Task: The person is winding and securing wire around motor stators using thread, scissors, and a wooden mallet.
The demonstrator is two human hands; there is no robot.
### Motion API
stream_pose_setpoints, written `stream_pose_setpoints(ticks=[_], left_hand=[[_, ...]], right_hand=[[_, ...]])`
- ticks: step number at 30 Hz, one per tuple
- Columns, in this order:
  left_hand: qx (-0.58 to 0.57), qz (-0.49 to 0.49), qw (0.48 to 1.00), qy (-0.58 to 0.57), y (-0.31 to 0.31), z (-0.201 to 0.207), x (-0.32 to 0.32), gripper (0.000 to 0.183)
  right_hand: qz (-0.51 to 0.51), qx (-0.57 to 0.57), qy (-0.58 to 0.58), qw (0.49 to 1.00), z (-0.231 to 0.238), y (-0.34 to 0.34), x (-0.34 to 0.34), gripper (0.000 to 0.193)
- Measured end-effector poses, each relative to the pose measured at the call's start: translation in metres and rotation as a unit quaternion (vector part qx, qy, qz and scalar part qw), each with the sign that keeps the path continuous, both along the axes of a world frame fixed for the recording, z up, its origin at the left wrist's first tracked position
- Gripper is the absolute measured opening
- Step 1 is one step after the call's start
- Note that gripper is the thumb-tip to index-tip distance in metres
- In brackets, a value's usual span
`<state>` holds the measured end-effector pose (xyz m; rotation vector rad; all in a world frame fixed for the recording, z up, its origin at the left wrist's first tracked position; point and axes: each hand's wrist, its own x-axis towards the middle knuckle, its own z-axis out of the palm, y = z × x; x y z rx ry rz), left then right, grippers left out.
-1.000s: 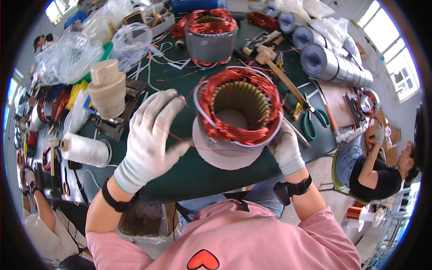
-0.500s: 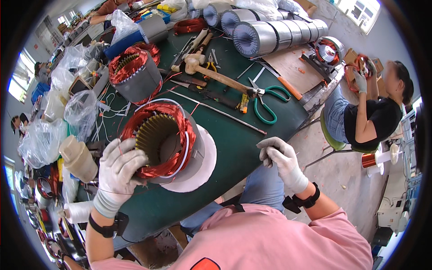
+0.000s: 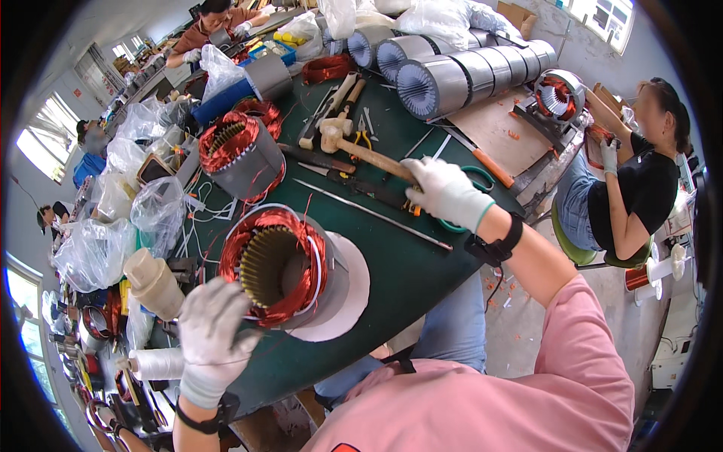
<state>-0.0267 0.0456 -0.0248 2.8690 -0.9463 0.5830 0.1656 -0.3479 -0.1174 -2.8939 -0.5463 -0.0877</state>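
Observation:
A grey motor stator (image 3: 338,264) with red copper windings (image 3: 310,282) and yellowish slot liners stands on the green table, beside a white round disc (image 3: 354,301). White cord loops over its windings. My left hand (image 3: 215,331), white-gloved and slightly blurred, is held near the stator's lower left rim, fingers extended, with nothing visible in it. Farther right, my gloved right hand (image 3: 452,192) closes round the handle end of a wooden mallet (image 3: 369,156), whose pale head lies on the table. That hand also covers the middle of green-handled scissors (image 3: 482,175).
Another wound stator (image 3: 245,162) stands behind. A thin metal rod (image 3: 373,215), yellow-handled pliers (image 3: 363,141) and an orange-handled blade (image 3: 491,167) lie on the table. Silver stator cores (image 3: 482,79) line the back. Plastic bags (image 3: 94,252) crowd the left. A co-worker (image 3: 629,173) sits at right.
My right hand has moved from the table's near edge up and forward onto the mallet handle. My left hand has come off the stator's windings. The whole view has shifted slightly.

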Motion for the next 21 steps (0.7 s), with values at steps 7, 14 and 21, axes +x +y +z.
stream_pose_setpoints(ticks=[7,14,21], left_hand=[[-0.239,0.302,0.919,-0.081,0.064,0.036,-0.061,0.059],[-0.28,0.451,0.846,-0.038,0.068,-0.057,-0.114,0.041],[-0.198,0.386,0.9,0.043,-0.009,-0.164,-0.112,0.023]], right_hand=[[0.09,0.04,0.072,0.993,0.009,-0.023,0.057,0.054],[0.175,-0.132,-0.007,0.976,0.072,0.018,0.149,0.045],[0.145,-0.137,-0.079,0.977,-0.013,0.081,0.244,0.033]])
